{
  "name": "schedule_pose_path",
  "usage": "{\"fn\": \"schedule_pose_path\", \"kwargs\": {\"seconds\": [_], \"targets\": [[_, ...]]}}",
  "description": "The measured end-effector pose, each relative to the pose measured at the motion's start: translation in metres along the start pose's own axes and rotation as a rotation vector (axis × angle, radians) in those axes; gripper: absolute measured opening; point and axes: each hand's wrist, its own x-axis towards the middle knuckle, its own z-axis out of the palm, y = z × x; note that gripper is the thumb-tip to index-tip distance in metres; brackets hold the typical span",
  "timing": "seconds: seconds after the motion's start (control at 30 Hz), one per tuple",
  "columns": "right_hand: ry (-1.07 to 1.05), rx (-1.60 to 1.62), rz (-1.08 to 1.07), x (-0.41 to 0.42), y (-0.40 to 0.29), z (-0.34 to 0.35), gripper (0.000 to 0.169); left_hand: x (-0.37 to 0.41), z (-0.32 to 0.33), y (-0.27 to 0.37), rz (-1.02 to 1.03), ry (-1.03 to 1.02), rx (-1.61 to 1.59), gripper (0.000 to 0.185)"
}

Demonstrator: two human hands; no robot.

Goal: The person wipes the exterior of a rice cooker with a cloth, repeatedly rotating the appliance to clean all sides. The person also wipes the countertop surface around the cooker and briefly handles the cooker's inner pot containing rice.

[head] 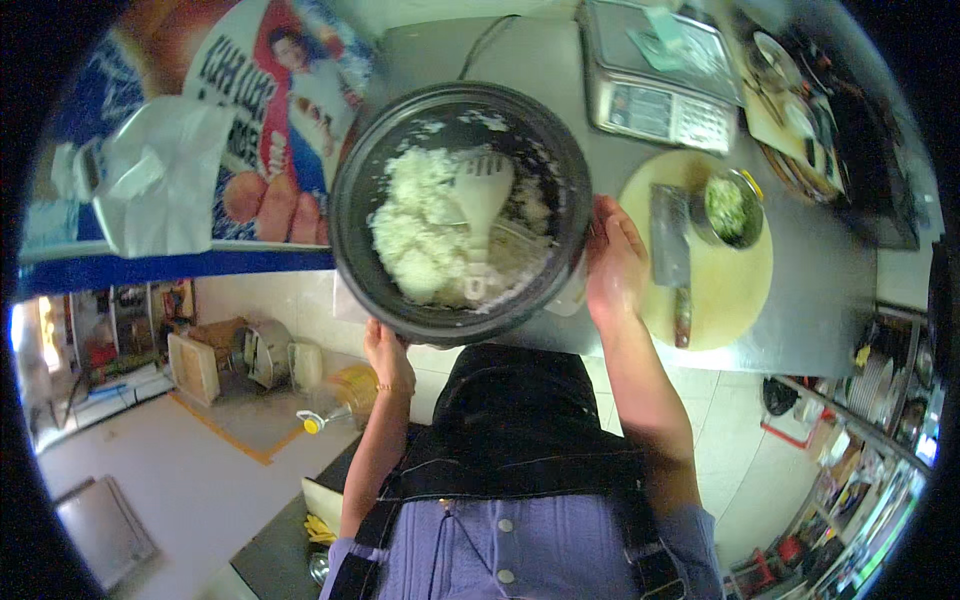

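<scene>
Both of my hands hold a large dark pot (349,300) by its outer wall, close in front of my body. Cooked white rice (420,232) is heaped on the left side of its inside, with loose grains stuck to the wall. A pale slotted rice paddle (484,191) lies inside, its handle towards me. My left hand (390,356) grips the pot from below at the lower left, most of its fingers hidden under it. My right hand (616,262) supports the right side, fingers against the wall.
Right of the pot, a cleaver (670,240) and a metal bowl of chopped greens (726,208) rest on a round cutting board (731,300). A digital scale (667,112) stands behind. Plastic bags (161,180) lie at left over a printed cabinet. An oil jug (356,390) stands below left.
</scene>
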Motion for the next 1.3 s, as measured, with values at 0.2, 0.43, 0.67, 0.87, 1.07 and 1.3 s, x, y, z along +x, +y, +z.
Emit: {"fn": "schedule_pose_path", "kwargs": {"seconds": [0.2, 0.43, 0.67, 0.87, 1.07, 1.3], "targets": [[0.043, -0.199, -0.146, 0.009, 0.053, -0.147, 0.03, -0.069, 0.041, -0.014, -0.404, -0.372, 0.267, 0.017], [-0.244, 0.23, 0.46, -0.045, 0.141, -0.218, 0.043, -0.128, 0.148, -0.036, -0.044, -1.263, 0.971, 0.029], [-0.138, 0.354, 0.162, -0.049, 0.03, -0.141, 0.05, -0.168, 0.179, 0.049, 0.702, -1.255, 0.951, 0.019], [-0.027, -0.486, -0.149, -0.021, 0.048, -0.061, 0.045, -0.129, 0.112, 0.08, 1.209, -0.839, 1.027, 0.014], [-0.006, -0.643, -0.047, 0.052, 0.022, -0.05, 0.031, -0.076, 0.07, 0.09, 1.308, -0.582, 1.116, 0.026], [-0.002, -0.372, -0.143, -0.023, 0.039, -0.041, 0.028, -0.052, 0.092, 0.093, 1.485, -0.757, 1.305, 0.03]]}}
